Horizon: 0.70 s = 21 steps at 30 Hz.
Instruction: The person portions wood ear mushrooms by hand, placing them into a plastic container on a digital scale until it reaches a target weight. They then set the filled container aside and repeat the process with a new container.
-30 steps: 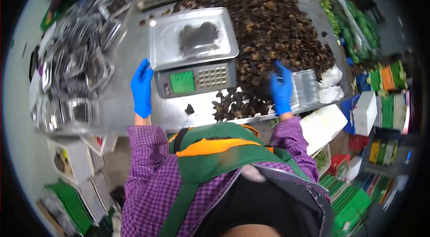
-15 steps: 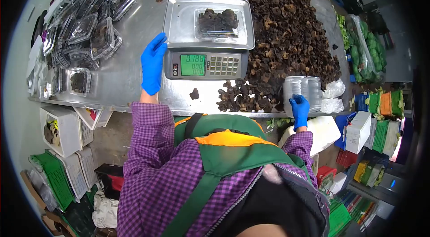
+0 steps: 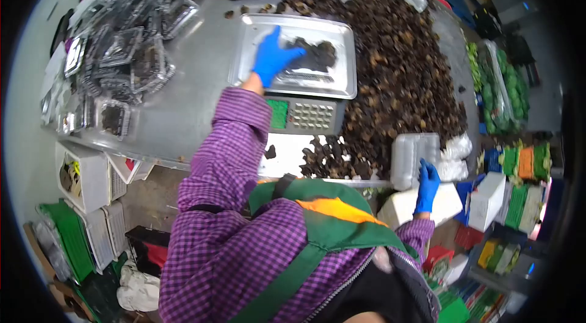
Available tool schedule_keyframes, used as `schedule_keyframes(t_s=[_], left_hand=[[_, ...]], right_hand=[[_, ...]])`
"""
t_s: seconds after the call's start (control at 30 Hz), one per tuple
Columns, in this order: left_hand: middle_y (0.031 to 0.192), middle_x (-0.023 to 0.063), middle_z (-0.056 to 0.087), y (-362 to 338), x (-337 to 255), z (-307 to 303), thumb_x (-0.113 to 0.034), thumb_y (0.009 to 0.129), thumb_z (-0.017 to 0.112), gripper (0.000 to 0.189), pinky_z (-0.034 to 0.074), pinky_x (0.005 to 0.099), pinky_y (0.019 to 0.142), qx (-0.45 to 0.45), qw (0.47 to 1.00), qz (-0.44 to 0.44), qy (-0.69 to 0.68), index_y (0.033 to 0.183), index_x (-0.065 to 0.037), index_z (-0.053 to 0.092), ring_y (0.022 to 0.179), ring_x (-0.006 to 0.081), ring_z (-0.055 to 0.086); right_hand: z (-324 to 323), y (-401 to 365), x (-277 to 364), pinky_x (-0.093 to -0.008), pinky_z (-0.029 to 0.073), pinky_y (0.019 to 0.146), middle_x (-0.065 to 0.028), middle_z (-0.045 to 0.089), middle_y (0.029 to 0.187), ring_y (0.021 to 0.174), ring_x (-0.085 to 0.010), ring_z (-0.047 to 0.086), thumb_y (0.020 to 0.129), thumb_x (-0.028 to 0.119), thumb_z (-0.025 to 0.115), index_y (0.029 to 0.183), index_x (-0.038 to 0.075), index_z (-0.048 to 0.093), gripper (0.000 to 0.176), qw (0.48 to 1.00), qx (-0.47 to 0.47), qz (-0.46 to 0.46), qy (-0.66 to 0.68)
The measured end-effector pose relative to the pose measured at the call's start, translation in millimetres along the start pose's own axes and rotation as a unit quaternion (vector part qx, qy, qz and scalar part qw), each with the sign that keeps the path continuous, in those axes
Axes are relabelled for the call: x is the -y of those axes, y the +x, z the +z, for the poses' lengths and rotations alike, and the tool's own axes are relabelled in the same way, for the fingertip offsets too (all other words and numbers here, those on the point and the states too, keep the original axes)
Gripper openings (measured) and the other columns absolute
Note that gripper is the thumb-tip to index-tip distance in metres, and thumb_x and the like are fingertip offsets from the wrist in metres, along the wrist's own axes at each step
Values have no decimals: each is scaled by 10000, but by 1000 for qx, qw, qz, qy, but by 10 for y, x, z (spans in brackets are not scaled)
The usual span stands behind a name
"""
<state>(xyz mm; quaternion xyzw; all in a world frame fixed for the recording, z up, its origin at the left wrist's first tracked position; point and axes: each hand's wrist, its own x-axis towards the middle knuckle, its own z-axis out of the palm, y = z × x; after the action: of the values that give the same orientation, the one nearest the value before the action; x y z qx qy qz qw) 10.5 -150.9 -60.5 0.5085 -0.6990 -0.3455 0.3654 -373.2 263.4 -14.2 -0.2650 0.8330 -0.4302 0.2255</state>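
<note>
The left hand (image 3: pixel 273 59), opened wide, has come inside the scale pan's (image 3: pixel 343 79) left edge, bringing the box of dark pieces (image 3: pixel 317 57) within reach, while the right hand (image 3: pixel 428 187) (its grip I cannot tell) is at the clear stack (image 3: pixel 405 161) near the table's (image 3: pixel 201 36) front edge.

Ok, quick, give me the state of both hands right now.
Left hand: open, fingers spread at the scale tray; grip on nothing visible.
Right hand: at the stacked clear containers; open or gripping, cannot tell.
</note>
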Motion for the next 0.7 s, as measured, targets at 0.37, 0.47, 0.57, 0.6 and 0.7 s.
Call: schedule_keyframes(t_s=[0.37,0.47,0.57,0.6,0.7], left_hand=[[999,67,631,-358,-354,-446,-113,701,801,466,469,282,848,53,916,-122,-378,1092,20,585,937,139,581],[1009,73,648,-344,-230,-826,-130,752,755,401,479,273,829,-31,909,-119,-399,1087,25,600,910,143,605],[908,49,654,-194,-30,-1569,-120,829,665,266,495,270,753,-110,922,-80,-362,1054,13,615,828,139,611],[901,55,646,-115,-1,-1867,-89,835,648,229,494,275,731,-151,903,-51,-399,1042,4,619,807,155,607],[987,81,657,242,-41,-2827,-108,869,627,276,505,287,729,-333,841,68,-420,1106,33,616,843,144,608]], right_hand=[[-230,154,736,-309,456,870,-108,660,1005,925,-181,590,959,126,494,1009,-50,641,235,954,-142,-180,-192],[-257,203,957,-311,442,893,-107,655,1035,950,-174,581,961,132,499,1060,-47,633,245,949,-170,-216,-154],[-73,131,1142,-310,441,886,-102,654,1025,944,-172,580,962,137,502,1056,-50,630,246,951,-164,-216,-149],[-2,102,1172,-309,441,879,-99,653,1018,940,-172,580,963,141,502,1052,-51,630,247,955,-154,-207,-149],[169,153,1095,-291,455,839,-87,650,991,896,-155,579,950,117,532,1047,-54,627,219,963,-119,-193,-146]])
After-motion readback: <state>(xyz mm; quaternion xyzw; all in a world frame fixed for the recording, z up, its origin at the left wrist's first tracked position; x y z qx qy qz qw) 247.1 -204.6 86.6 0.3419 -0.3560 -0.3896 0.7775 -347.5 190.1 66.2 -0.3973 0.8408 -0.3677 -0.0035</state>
